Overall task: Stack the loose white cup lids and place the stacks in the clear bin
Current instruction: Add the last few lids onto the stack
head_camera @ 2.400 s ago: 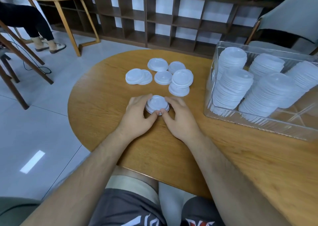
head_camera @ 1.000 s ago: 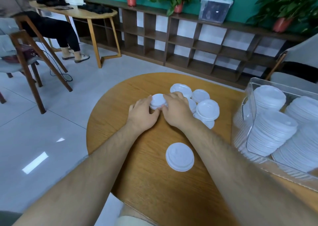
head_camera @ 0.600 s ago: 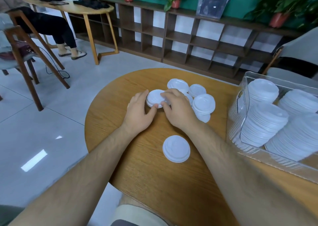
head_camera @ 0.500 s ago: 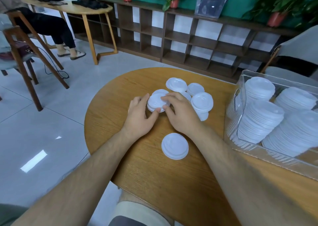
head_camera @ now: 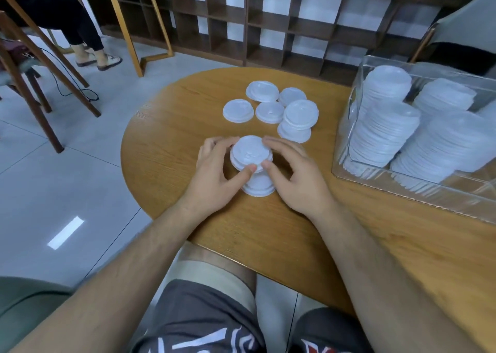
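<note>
Both hands hold a small bundle of white lids (head_camera: pixel 251 152) just above another short lid stack (head_camera: pixel 259 186) lying on the round wooden table (head_camera: pixel 166 127). My left hand (head_camera: pixel 214 176) curls round its left side, thumb at the front rim. My right hand (head_camera: pixel 295 175) curls round its right side. Further back lie several loose white lids (head_camera: pixel 238 110) and a short pile of lids (head_camera: pixel 300 116). The clear bin (head_camera: pixel 402 191) at the right holds several tall leaning stacks of lids (head_camera: pixel 381 135).
The table's curved edge runs close to my left hand, with grey floor beyond. Wooden chairs (head_camera: pixel 32 65) and a seated person's legs (head_camera: pixel 80 30) are at the far left. A dark shelf unit (head_camera: pixel 268 22) lines the back. My knees are under the near table edge.
Both hands carried a few lids from the far cluster back toward me and now hold them over the stack near the table's front. The camera has tilted down.
</note>
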Motion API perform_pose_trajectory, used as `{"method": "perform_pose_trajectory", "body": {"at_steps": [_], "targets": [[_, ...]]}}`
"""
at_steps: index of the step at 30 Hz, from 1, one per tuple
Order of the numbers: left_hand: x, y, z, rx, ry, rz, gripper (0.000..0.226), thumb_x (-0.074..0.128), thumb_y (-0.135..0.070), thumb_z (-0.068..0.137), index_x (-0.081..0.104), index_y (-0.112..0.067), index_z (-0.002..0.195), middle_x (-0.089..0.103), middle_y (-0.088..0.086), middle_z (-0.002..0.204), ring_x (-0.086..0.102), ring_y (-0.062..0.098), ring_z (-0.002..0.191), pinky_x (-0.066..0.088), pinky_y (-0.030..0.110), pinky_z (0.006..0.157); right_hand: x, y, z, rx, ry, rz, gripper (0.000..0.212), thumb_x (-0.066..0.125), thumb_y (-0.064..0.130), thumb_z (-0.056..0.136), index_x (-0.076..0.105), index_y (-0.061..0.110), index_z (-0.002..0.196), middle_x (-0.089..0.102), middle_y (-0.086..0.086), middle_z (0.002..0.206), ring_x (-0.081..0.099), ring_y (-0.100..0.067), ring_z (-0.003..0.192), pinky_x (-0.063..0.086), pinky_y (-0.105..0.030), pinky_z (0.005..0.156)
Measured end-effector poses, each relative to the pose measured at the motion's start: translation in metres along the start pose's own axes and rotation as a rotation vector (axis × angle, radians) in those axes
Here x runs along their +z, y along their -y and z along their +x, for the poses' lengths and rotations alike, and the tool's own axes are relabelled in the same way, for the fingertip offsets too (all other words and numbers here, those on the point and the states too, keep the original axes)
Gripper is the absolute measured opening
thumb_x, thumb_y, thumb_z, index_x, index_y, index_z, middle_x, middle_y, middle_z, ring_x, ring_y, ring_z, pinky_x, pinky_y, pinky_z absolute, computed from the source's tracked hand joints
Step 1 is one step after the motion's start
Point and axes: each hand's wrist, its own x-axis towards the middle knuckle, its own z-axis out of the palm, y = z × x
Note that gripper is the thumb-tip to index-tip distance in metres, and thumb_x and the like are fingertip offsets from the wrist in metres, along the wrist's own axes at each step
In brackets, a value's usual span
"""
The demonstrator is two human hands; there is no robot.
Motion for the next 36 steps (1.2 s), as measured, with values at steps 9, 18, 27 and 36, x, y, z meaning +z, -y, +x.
{"method": "perform_pose_trajectory", "body": {"at_steps": [9,18,27,36], "targets": [[-0.001,0.0,-0.001,0.06,0.113,0.03,0.059,0.071,-0.056,0.078,0.059,-0.022,0.125,0.058,-0.011,0.119,0.056,0.012,0.118,0.044,0.051,0.103,-0.006,-0.006,-0.018,0.033,0.016,0.074,0.035,0.077,0.017,0.088,0.071,0.016,0.122,0.061,0.007,0.129,0.057,-0.015,0.122,0.05,-0.027,0.095],[-0.001,-0.003,0.0,0.03,0.164,0.128,0.066,0.065,-0.064,0.069,0.062,-0.026,0.123,0.054,-0.014,0.121,0.051,0.007,0.119,0.036,0.04,0.108,-0.001,-0.012,-0.017,0.11,0.061,0.076,0.041,0.082,0.018,0.082,0.072,0.016,0.121,0.061,0.008,0.122,0.058,-0.012,0.114,0.044,-0.018,0.089],[-0.001,-0.005,-0.001,0.007,0.224,0.233,0.068,0.057,-0.071,0.065,0.062,-0.034,0.123,0.052,-0.015,0.12,0.044,0.004,0.119,0.023,0.025,0.096,-0.002,-0.012,-0.017,0.171,0.141,0.0,0.048,0.08,0.032,0.082,0.068,0.022,0.128,0.054,0.016,0.121,0.054,-0.01,0.12,0.044,-0.035,0.108],[-0.004,-0.005,0.005,-0.021,0.206,0.19,0.078,0.052,-0.073,0.07,0.058,-0.028,0.134,0.049,-0.016,0.127,0.04,0.004,0.124,0.025,0.028,0.104,-0.004,-0.006,-0.01,0.186,0.14,-0.021,0.048,0.068,0.043,0.087,0.065,0.024,0.131,0.053,0.016,0.124,0.053,-0.008,0.117,0.044,-0.029,0.105]]}}
